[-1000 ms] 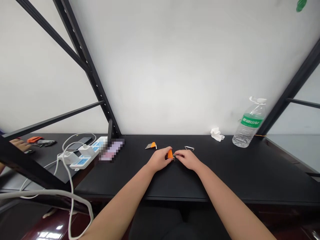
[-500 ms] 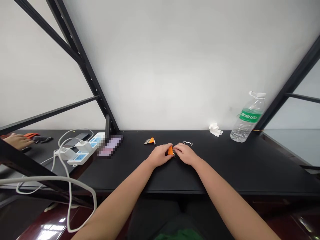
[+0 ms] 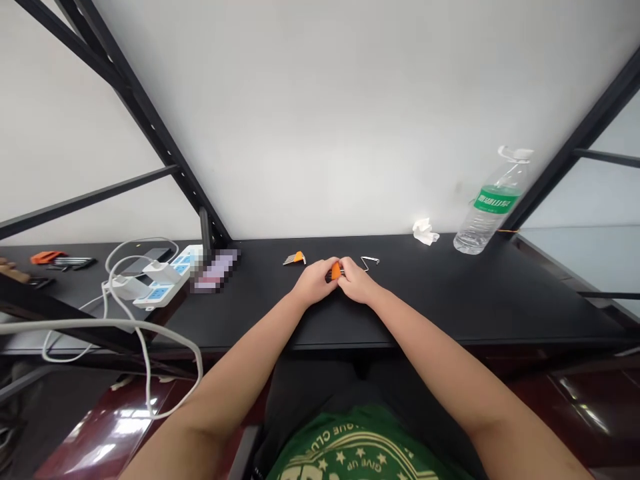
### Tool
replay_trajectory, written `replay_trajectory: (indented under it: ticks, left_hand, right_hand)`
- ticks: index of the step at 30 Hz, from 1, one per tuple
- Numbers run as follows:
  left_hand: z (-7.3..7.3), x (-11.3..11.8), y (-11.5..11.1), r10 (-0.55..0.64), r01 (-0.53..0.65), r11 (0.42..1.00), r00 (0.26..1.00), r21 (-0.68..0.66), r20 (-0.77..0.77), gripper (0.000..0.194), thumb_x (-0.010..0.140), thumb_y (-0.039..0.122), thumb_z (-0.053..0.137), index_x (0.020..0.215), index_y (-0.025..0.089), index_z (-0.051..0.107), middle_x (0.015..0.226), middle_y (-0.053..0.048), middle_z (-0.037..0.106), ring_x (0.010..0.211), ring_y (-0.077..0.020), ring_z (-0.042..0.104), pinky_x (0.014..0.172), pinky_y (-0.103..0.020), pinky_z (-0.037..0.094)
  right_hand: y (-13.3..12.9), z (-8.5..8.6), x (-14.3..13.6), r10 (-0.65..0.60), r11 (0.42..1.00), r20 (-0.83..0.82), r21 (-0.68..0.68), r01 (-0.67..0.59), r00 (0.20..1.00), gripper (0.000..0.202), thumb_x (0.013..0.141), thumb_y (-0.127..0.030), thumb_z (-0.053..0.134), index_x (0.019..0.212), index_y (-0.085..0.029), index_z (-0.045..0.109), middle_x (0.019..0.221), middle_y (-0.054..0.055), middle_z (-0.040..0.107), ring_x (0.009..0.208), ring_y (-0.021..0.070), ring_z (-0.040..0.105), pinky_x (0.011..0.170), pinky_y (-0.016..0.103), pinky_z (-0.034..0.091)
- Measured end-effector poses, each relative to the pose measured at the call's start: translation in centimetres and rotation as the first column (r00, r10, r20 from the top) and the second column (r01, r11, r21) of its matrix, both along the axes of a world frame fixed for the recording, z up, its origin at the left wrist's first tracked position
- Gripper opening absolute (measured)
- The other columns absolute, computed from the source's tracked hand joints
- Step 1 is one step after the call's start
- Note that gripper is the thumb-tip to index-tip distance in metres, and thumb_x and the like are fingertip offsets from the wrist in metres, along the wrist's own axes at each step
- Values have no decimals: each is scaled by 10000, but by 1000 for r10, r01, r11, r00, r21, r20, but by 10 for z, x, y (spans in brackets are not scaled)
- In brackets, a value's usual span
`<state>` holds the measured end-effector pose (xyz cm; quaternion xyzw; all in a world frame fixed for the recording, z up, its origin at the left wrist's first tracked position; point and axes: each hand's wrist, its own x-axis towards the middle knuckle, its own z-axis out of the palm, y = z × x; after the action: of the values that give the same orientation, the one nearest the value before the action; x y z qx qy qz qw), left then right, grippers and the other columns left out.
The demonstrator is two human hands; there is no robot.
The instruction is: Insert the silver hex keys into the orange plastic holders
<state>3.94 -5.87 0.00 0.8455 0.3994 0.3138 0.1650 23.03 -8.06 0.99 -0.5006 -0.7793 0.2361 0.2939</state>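
Observation:
Near the middle of the black table, my left hand [image 3: 315, 283] is closed around an orange holder [image 3: 336, 271]. My right hand [image 3: 357, 280] meets it from the right, its fingers pressed on the holder's right side, where short bits of metal keys show. Behind my right hand lie loose bent metal keys [image 3: 369, 261]. Another orange holder [image 3: 299, 256] with several metal keys rests behind and left of my left hand.
A clear bottle [image 3: 493, 207] and crumpled tissue [image 3: 425, 231] stand by the wall at right. At left are a blurred-out flat object [image 3: 216, 271], a white power strip [image 3: 170, 277] with cables, black frame bars, and another person's hand [image 3: 13, 271] near orange-and-black tools [image 3: 63, 260].
My view has tilted down. Both hands have drawn closer together around the orange holder, and less of its keys shows. The other person's hand has moved left, away from the tools.

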Motion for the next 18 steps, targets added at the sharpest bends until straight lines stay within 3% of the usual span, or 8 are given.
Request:
replay_trajectory:
  ticks: [3,7,12,15,18]
  left_hand:
    - [-3,-3,3,38,-38,999,999,-20,24,497,884,348,671,1356,204,606,1063,-75,722,941,-232,702,901,-367,575]
    - [-6,-6,4,4,-2,999,999,-33,41,524,898,398,670,1379,207,587,1104,-60,725,964,-213,710,924,-342,579]
    - [-4,-3,1,-40,41,999,999,-32,22,516,896,411,677,1367,215,594,1061,-50,724,925,-209,698,901,-339,574]
    - [-3,-3,2,-35,35,999,999,-42,2,511,887,424,689,1347,215,610,1020,-43,720,885,-207,693,879,-338,572]
    - [-4,-4,3,-8,7,999,1000,-54,-20,522,884,402,689,1361,210,603,1056,-55,718,927,-218,699,898,-344,570]
  right_hand:
    - [5,0,11,-10,1000,-89,-30,8,996,238,944,-244,460,1171,-217,528,1103,54,630,941,183,622,850,334,510]
    - [7,3,27,47,994,-152,-92,-61,987,179,972,-338,500,996,-209,621,881,9,663,722,157,639,731,312,535]
    - [5,10,28,95,992,-133,-68,-104,987,200,972,-305,562,944,-222,743,983,19,715,854,159,677,847,301,535]
    - [6,11,31,-12,1000,-25,-22,12,1000,185,969,-299,601,932,-246,774,1011,30,700,964,181,660,935,316,500]
    - [11,9,41,-263,965,96,28,262,960,189,971,-316,600,939,-206,750,1063,102,643,985,239,634,933,386,488]
